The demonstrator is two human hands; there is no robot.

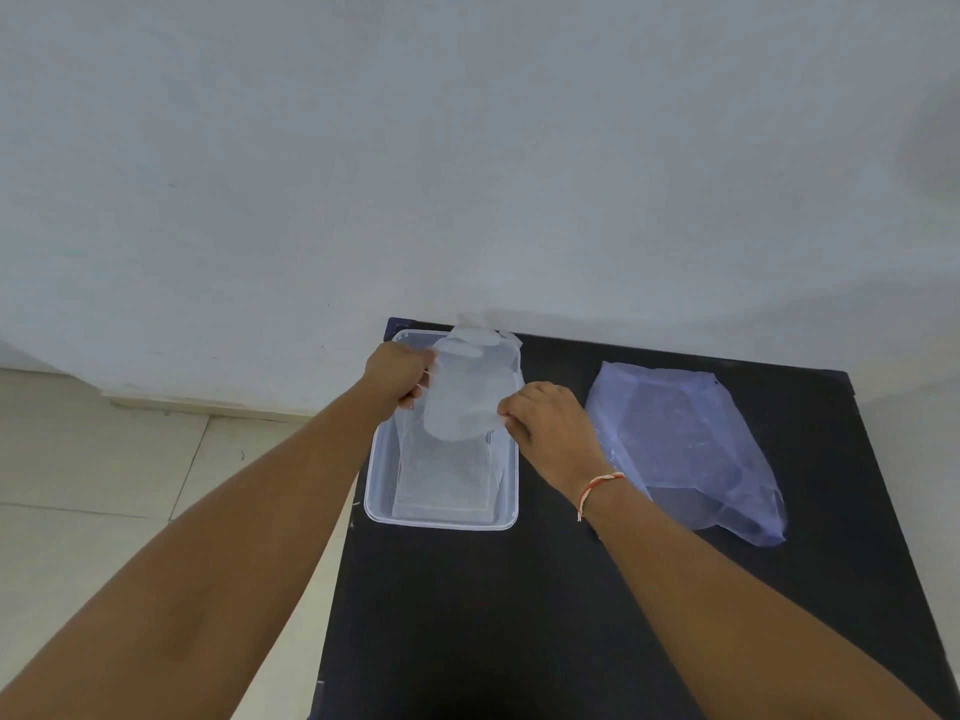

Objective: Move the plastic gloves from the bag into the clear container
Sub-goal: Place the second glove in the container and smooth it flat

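From the head view, the left hand (397, 376) and right hand (540, 413) each pinch an opposite edge of a plastic glove (465, 392), both grips clenched on the film, holding it just above the clear container (375, 475) on the black counter (519, 615). Thin, featherlight and slippery, it likely sags between the grips; edges are the surest hold. The bag (685, 444) lies beyond the right grip.

Black table (519, 615) sitting against a plain white wall (467, 148). Pale tiled floor (104, 485) showing to the table's left. Red-and-white thread bracelet (597, 488) hanging around a wrist.
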